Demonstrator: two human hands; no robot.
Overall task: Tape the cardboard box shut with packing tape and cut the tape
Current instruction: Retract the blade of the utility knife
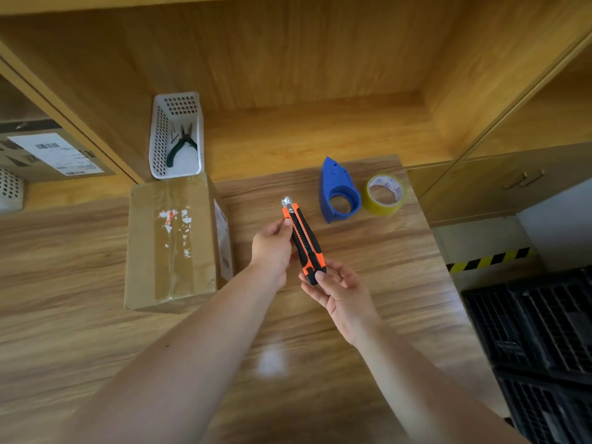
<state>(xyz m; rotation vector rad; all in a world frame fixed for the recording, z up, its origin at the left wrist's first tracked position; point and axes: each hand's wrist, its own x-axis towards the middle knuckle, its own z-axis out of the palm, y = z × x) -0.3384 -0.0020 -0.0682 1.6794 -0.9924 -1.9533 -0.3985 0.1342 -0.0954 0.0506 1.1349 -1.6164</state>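
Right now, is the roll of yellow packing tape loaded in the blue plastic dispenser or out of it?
Out. The roll of yellow packing tape lies flat on the wooden table beside the blue plastic dispenser, whose ring is empty.

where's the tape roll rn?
Head view, far right on the table: the tape roll lies flat just right of the blue dispenser, beyond both hands.

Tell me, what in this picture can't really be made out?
All in the head view:
- Orange and black utility knife: its rear end is covered by the right hand; how far the blade is out is too small to tell.
- Brown cardboard box: its far side faces away.
- White shipping label on the shelved carton: print too blurred to read.
- Black plastic crates: cut off by the right edge.
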